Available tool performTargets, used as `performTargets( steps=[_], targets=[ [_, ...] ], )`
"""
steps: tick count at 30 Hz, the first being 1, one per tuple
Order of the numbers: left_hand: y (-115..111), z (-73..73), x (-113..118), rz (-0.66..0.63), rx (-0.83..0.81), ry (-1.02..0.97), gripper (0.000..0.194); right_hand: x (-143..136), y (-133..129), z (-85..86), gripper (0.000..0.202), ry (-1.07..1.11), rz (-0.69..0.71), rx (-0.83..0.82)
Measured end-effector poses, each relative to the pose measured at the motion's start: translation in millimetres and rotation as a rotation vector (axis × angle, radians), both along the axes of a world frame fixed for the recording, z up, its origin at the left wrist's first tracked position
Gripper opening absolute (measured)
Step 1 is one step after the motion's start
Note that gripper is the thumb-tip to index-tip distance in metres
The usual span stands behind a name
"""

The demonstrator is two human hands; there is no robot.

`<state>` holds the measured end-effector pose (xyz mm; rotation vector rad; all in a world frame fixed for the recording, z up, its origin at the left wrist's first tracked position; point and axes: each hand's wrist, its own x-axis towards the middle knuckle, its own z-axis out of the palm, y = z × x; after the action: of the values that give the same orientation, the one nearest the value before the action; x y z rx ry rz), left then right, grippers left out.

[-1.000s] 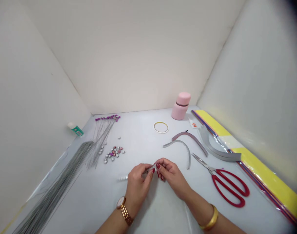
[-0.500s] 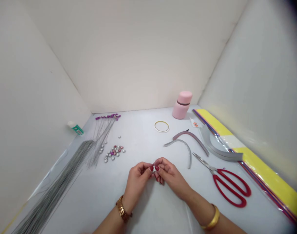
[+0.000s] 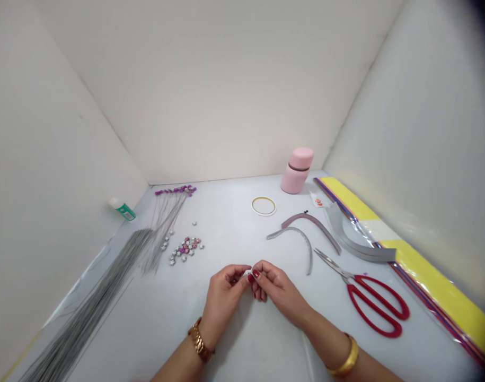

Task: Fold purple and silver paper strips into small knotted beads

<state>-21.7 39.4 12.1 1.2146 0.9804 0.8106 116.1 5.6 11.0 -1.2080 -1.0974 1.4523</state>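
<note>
Low in the middle of the view, my left hand [image 3: 225, 291] and my right hand [image 3: 279, 291] meet fingertip to fingertip. Between their thumbs and forefingers is a small silvery-white folded paper star [image 3: 247, 272], mostly covered by the fingers. Both hands are closed in a pinch on it, just above the white table. To their left lies a loose pile of small paper stars [image 3: 188, 247] in silver, pink and purple. A curved silver paper strip [image 3: 306, 247] lies to the right of my hands, with a mauve strip [image 3: 319, 227] behind it.
Red-handled scissors [image 3: 347, 275] lie open at right, beside grey strips [image 3: 361, 250] and yellow packaged paper [image 3: 425, 270]. Grey wires [image 3: 95, 302] and purple-tipped stems [image 3: 168, 204] are at left. A tape ring [image 3: 263, 206], pink flask [image 3: 296, 172] and green-white tube [image 3: 125, 210] stand or lie farther back.
My fingertips have shifted slightly on the star, and its visible part now sits a little farther left, by my left thumb. Everything on the table stays in place.
</note>
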Motion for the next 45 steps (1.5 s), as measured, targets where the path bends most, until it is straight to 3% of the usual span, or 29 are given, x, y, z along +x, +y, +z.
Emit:
performTargets(
  steps=[17,34,45],
  targets=[
    [1.5,2.3,0.0,-0.035,-0.130,-0.112,0.020,0.6,-3.1,-5.0,0.019,-0.154,-0.017,0.108],
    [-3.3,-1.5,1.3,0.067,-0.359,-0.269,0.015,3.5,-5.3,-0.7,0.018,-0.357,0.003,0.291],
    [-1.0,10.0,1.6,-0.035,-0.349,-0.255,0.021,0.6,-2.5,-6.6,0.019,-0.204,-0.040,0.127]
  ],
)
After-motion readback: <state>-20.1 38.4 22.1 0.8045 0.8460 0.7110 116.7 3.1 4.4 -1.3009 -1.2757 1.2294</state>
